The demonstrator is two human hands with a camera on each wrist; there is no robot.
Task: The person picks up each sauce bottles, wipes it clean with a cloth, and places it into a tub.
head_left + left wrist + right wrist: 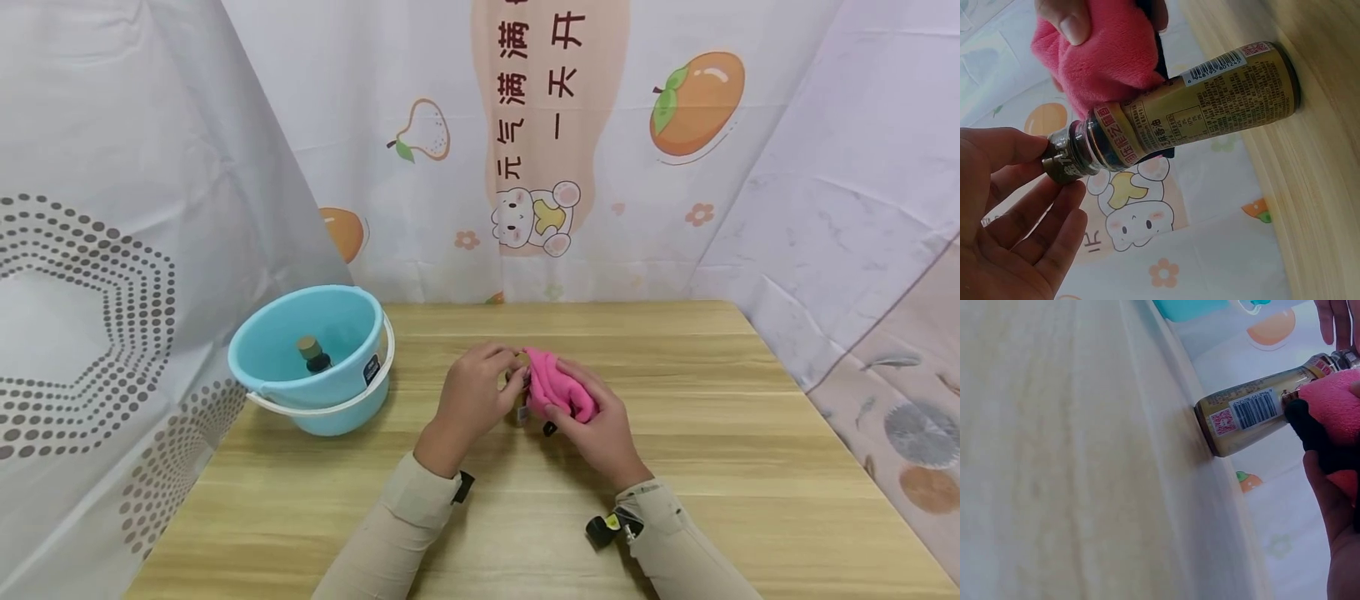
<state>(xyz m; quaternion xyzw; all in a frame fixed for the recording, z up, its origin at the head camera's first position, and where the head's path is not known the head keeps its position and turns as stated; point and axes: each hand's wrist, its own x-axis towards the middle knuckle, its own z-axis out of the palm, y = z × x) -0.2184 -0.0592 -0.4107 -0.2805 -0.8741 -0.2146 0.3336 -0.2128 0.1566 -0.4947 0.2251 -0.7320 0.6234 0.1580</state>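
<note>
Wood-grain table (712, 467) fills most of my head cam. Blue bucket (322, 387) sits nr the far-left corner. R hand (600, 425) & L hand (476, 383) work mid-table, nearer the far edge: R has fingers curled on the pink plush cloth (547, 387), held vs. the sesame-oil bottle (1191, 106), approx. upright; can't tell if its base touches. Dark bottle (318, 362) stands in the bucket. L pinches the cap (1063, 159), thumb opp. fingers. Prob. the wiping step; next move, I'd say, needs a steady cap hold while the cloth goes round.
</note>
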